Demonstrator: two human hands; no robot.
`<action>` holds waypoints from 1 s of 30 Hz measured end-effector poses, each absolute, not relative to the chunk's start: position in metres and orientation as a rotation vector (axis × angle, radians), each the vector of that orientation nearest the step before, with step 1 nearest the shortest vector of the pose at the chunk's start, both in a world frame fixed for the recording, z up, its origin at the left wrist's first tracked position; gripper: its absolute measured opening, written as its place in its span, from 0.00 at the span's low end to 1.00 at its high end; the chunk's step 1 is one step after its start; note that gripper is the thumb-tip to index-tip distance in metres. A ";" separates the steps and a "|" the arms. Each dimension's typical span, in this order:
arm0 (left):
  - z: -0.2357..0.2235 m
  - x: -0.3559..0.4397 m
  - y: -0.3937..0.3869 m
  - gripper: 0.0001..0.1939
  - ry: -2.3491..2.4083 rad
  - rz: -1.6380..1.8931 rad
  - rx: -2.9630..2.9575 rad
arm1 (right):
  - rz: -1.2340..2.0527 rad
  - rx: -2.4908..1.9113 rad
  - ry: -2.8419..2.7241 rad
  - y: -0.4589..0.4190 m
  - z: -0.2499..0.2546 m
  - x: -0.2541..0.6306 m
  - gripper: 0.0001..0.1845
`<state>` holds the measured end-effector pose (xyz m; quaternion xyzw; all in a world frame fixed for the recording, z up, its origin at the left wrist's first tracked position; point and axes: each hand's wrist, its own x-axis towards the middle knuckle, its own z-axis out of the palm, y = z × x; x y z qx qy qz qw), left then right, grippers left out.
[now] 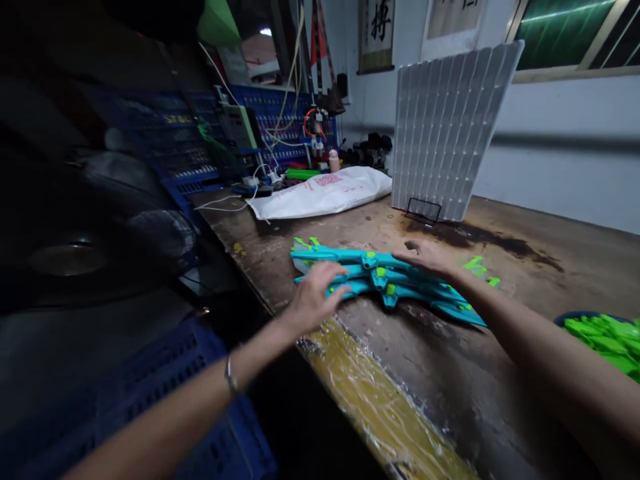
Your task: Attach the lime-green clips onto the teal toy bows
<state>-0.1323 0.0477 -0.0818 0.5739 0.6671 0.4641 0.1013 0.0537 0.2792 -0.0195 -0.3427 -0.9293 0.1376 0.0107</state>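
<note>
Turquoise plastic bars seemed light, stiff, slick, best held mid-span; left hand and right hand had fingers spread loosely.

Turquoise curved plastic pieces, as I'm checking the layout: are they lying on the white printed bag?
No, the turquoise pieces lie on the brown tabletop, apart from the white bag.

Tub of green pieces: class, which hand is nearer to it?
Right. The right hand, at the turquoise parts, lies beyond the tub and to its left; the left hand is farther left.
</note>
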 end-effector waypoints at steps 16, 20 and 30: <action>-0.132 -0.035 0.126 0.41 0.834 1.939 0.146 | 1.168 -1.218 -3.085 0.344 -0.053 0.044 0.44; -0.128 -0.049 0.129 0.41 0.794 1.883 0.144 | 1.775 -1.166 -2.759 0.327 -0.052 0.057 0.42; -0.102 -0.062 0.100 0.27 0.603 1.871 0.246 | 2.160 -0.831 -2.386 0.239 -0.048 0.059 0.40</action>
